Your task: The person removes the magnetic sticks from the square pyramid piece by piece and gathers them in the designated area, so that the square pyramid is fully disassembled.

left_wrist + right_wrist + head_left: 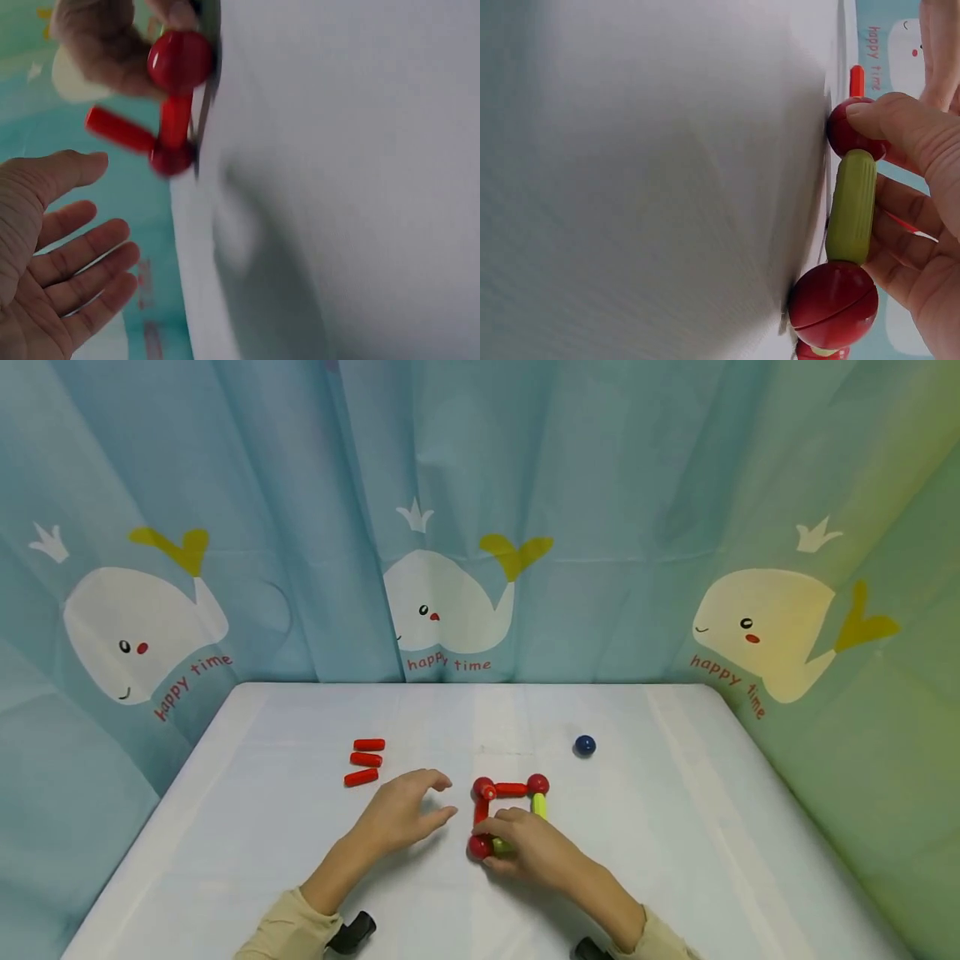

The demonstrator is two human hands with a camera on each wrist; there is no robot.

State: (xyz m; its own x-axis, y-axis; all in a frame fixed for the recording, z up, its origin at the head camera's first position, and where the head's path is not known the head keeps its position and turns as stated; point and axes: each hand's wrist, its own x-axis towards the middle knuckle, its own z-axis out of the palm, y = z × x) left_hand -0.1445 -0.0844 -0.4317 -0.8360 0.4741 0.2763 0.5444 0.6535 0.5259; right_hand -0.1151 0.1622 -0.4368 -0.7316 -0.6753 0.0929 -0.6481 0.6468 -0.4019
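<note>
A four-sided frame of red balls joined by red and yellow-green rods lies on the table. My right hand (536, 852) pinches its near-left red ball (478, 848), the thumb on the ball in the right wrist view. From that ball a yellow-green rod (852, 206) runs to the near-right red ball (834, 304), which the hand hides in the head view. Another red rod (120, 130) sticks up from the far-left red ball (172, 157). Left of the frame, my left hand (397, 814) hovers with fingers spread, touching nothing.
Several loose red rods (366, 760) lie side by side, beyond my left hand. A dark blue ball (585, 746) sits at the back right of the white table (645, 877). Behind the table hangs a blue-green curtain (615, 527) printed with whales.
</note>
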